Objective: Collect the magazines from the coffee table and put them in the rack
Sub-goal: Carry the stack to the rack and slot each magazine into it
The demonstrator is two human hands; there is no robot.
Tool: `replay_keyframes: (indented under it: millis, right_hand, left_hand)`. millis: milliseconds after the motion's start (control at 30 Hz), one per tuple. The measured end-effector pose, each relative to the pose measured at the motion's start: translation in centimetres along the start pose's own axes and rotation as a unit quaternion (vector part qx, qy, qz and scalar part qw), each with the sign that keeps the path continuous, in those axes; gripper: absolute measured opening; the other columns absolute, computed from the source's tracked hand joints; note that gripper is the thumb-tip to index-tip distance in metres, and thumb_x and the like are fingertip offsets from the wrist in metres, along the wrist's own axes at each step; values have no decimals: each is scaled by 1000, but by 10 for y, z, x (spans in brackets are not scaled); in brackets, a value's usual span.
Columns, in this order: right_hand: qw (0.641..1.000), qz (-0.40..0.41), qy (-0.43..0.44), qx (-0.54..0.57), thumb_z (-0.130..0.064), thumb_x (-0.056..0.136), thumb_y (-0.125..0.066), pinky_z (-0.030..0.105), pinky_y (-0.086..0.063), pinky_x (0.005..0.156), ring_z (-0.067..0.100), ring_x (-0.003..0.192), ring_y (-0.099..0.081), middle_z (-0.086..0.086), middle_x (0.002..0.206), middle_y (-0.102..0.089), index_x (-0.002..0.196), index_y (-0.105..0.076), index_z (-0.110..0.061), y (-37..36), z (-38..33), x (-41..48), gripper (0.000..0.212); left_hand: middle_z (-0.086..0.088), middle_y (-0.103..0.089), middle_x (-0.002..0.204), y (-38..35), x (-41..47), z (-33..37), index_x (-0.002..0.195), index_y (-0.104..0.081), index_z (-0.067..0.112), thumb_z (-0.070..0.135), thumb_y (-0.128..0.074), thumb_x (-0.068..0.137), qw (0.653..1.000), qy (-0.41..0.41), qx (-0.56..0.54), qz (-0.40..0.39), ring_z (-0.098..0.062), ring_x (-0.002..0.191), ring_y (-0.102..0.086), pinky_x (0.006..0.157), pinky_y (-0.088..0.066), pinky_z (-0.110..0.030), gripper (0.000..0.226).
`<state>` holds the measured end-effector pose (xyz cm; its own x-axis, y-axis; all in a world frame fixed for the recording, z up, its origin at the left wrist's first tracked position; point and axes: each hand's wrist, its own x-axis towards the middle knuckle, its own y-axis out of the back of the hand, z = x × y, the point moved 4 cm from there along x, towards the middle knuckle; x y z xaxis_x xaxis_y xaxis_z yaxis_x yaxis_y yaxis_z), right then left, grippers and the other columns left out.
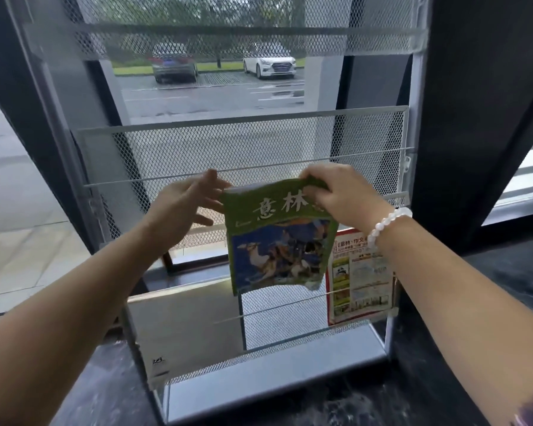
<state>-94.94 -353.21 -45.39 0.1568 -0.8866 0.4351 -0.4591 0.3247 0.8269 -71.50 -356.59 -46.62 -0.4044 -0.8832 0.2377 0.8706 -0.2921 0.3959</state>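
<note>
A green magazine (277, 238) with white characters and a blue camel picture hangs in front of the white mesh rack (243, 142), at the height of its middle tier. My right hand (342, 195) grips the magazine's top right corner, a white bead bracelet on the wrist. My left hand (185, 201) is at the top left corner, thumb and fingertips touching the edge, the other fingers spread. In the bottom tier stand a red-bordered magazine (360, 278) at the right and a white one (185, 330) at the left.
The rack stands against a window between dark pillars (474, 118), on a grey base (274, 373) over a dark stone floor. Its upper tiers hold nothing. Thin horizontal retaining wires (154, 179) cross each tier. Parked cars show outside.
</note>
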Motion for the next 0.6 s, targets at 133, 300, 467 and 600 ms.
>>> replay_keyframes:
  millis: [133,300,467,600]
  right_hand:
    - [1000,6,-8,-11,-15,93,-50,25,-48,77,15,87,-56,0,94,-61,102,-62,-13,-15,21,2,16]
    - [1000,-14,-11,5,-11,91,-53,31,-48,85,14,93,-53,-3,98,-58,105,-63,-14,-34,45,1,18]
    - [999,-32,-19,20,-8,90,-54,31,-41,92,13,96,-50,-2,102,-61,108,-64,-14,-65,62,-10,22]
    - [999,-25,9,-41,-11,85,-61,42,-35,99,20,105,-57,-2,107,-68,108,-65,-20,-88,72,-16,25]
  left_hand:
    - [16,-69,85,-18,4,-8,93,-68,26,24,-71,77,974,-44,220,27,-8,80,-67,76,-56,-38,16]
    - [7,-67,78,-46,7,-20,87,-64,20,22,-67,76,931,-76,342,108,-16,73,-66,58,-46,-25,11]
    - [1,-64,78,-65,8,-52,86,-58,16,24,-61,76,913,-16,386,130,-20,68,-55,48,-34,-24,13]
    - [3,-62,76,-73,4,-76,85,-58,19,26,-60,78,902,-2,418,111,-20,68,-54,47,-26,-20,10]
